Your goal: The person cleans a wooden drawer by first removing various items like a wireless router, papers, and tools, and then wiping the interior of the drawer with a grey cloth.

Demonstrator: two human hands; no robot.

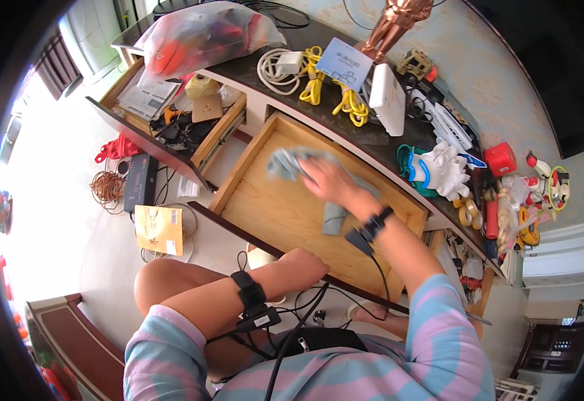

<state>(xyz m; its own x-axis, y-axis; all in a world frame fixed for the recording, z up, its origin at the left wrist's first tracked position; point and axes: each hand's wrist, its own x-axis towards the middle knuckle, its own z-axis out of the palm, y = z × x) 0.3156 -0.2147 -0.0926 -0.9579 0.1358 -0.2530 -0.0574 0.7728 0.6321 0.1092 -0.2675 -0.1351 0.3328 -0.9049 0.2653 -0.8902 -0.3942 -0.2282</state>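
Blurred by motion, my right hand (329,180) grips a grey-blue cloth (287,163) over the wooden bottom of a pulled-out drawer (272,205). More grey-blue cloth (334,218) lies on the drawer bottom under my right wrist; whether it is the same piece is hidden by the hand. My left hand (304,265) is curled over the top edge of the dark drawer front (239,228), its fingertips out of sight inside. Both wrists wear black straps with small cabled boxes.
Left of this drawer, another open drawer (211,145) holds tape, papers and black adapters. Yellow cables (314,75), a white box-shaped device (388,100) and white work gloves (440,170) lie on the dark cabinet top. A yellow envelope (159,228) and copper-coloured wire (106,186) are at lower left. Black cables hang by my lap.
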